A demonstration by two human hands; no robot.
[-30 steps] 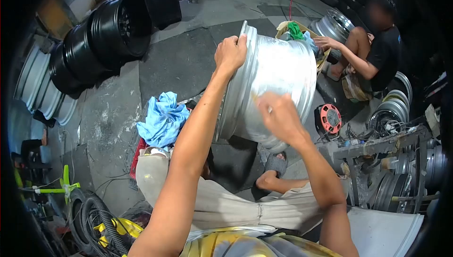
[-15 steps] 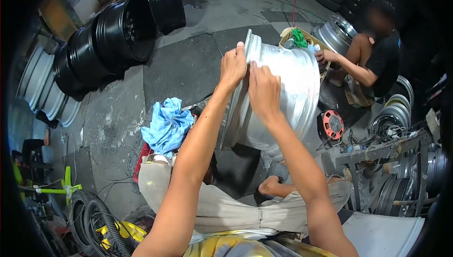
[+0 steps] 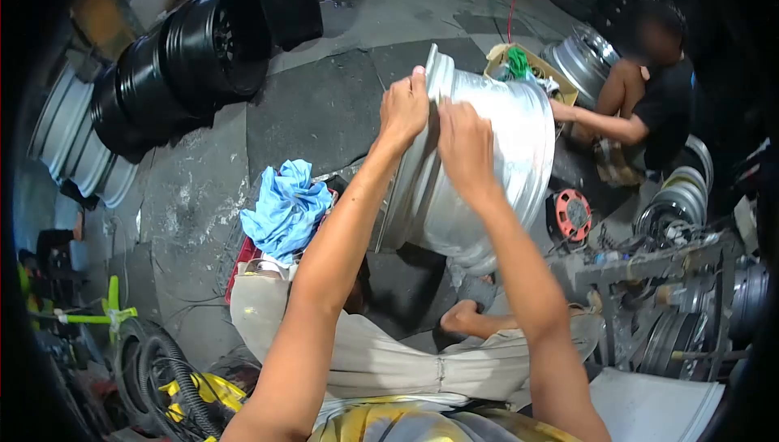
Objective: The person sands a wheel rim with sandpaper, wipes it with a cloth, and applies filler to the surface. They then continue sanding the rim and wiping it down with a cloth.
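Note:
A large silver wheel rim (image 3: 507, 150) stands on its tread in front of me, its outer lip toward the left. My left hand (image 3: 404, 111) is wrapped round the upper lip, thumb up. Just right of it, my right hand (image 3: 466, 146) lies against the barrel close to the lip, its fingers bent and pressed together; whatever is under them is hidden. A light blue cloth (image 3: 286, 211) lies bunched on a red container (image 3: 242, 270) to the left of my left forearm.
Black rims (image 3: 187, 60) stand in a row at the upper left, silver ones (image 3: 69, 133) beside them. At the right a person (image 3: 661, 109) sits near a box (image 3: 560, 77) with green cloth. A red reel (image 3: 573, 215) and a metal frame (image 3: 641, 267) are lower right.
My right hand has shifted slightly right and up along the rim. The seated person's hand has moved down a little from the box. The view has shifted slightly.

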